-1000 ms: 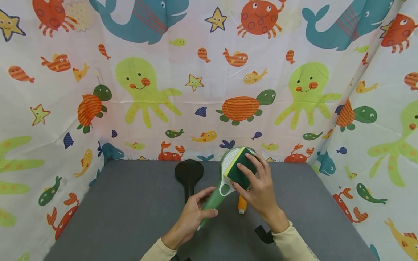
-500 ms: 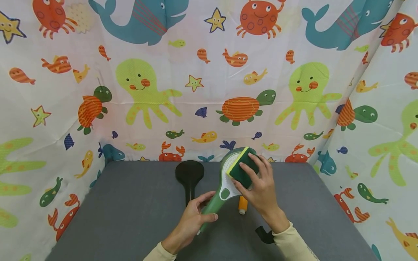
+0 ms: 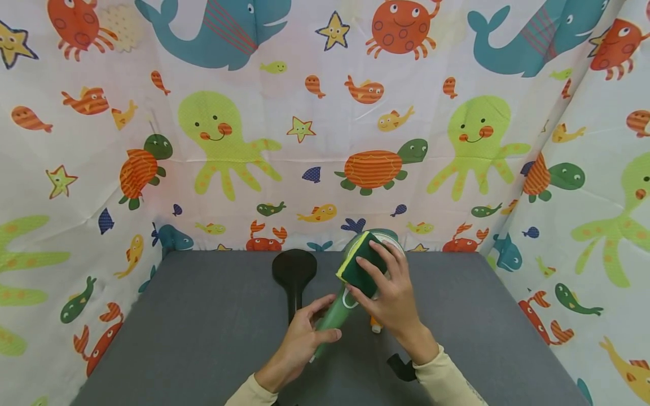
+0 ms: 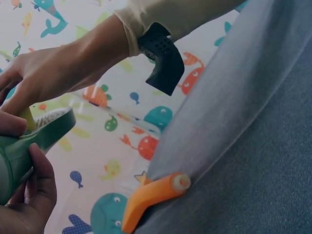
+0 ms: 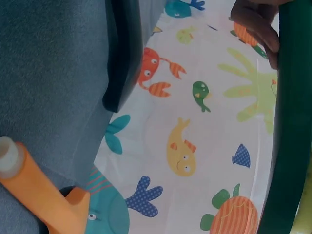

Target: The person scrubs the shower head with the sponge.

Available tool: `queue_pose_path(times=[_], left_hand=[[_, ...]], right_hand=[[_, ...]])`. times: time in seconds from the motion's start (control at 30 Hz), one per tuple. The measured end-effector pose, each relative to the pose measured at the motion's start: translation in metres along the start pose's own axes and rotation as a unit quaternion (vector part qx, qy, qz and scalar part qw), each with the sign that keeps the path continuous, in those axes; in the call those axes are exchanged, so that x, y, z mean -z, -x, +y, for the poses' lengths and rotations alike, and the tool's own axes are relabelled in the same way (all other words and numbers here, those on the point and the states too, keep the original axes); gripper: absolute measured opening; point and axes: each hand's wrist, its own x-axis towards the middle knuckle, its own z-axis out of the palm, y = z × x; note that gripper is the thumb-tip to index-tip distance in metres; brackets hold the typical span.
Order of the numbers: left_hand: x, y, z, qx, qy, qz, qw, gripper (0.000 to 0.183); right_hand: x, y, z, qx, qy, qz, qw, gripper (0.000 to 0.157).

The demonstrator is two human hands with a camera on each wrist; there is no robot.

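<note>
A green handheld shower head [image 3: 336,317] with a pale perforated face is held up at a slant above the grey table. My left hand [image 3: 299,344] grips it by the handle, thumb across the front. My right hand [image 3: 393,299] holds a yellow-and-green sponge [image 3: 358,274] against the face, scouring side outward, covering much of it. In the left wrist view, a yellow strip of the sponge [image 4: 27,118] shows beside the dotted face. The rim of the shower head [image 5: 292,97] runs down the right of the right wrist view.
A black shower head [image 3: 294,268] lies on the grey table [image 3: 218,321] behind my left hand. An orange handled piece [image 4: 153,194] with a white end lies behind my right hand. A black wrist mount [image 3: 401,368] sits at my right cuff. Sea-animal-print curtain [image 3: 325,129] surrounds the table.
My right hand has slid the sponge across the face, first slightly up and right, then down and left. My left hand keeps its grip, and the shower head has tilted a little.
</note>
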Motion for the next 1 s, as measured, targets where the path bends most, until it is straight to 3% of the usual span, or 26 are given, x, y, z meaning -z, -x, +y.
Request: queue_pose_path(times=[0.4, 0.7, 1.0], left_hand=[[0.002, -0.002, -0.001, 0.012, 0.017, 0.021, 0.9996, 0.071], [0.005, -0.002, 0.007, 0.009, 0.055, 0.048, 0.9973, 0.07], [0.008, 0.0, 0.013, 0.01, 0.072, 0.05, 0.9961, 0.068]], right_hand=[[0.002, 0.001, -0.007, 0.008, -0.007, -0.041, 0.999, 0.052], [0.001, 0.008, -0.016, 0.046, 0.012, -0.039, 0.998, 0.047], [0.006, 0.009, -0.014, 0.06, 0.014, -0.014, 0.998, 0.045]])
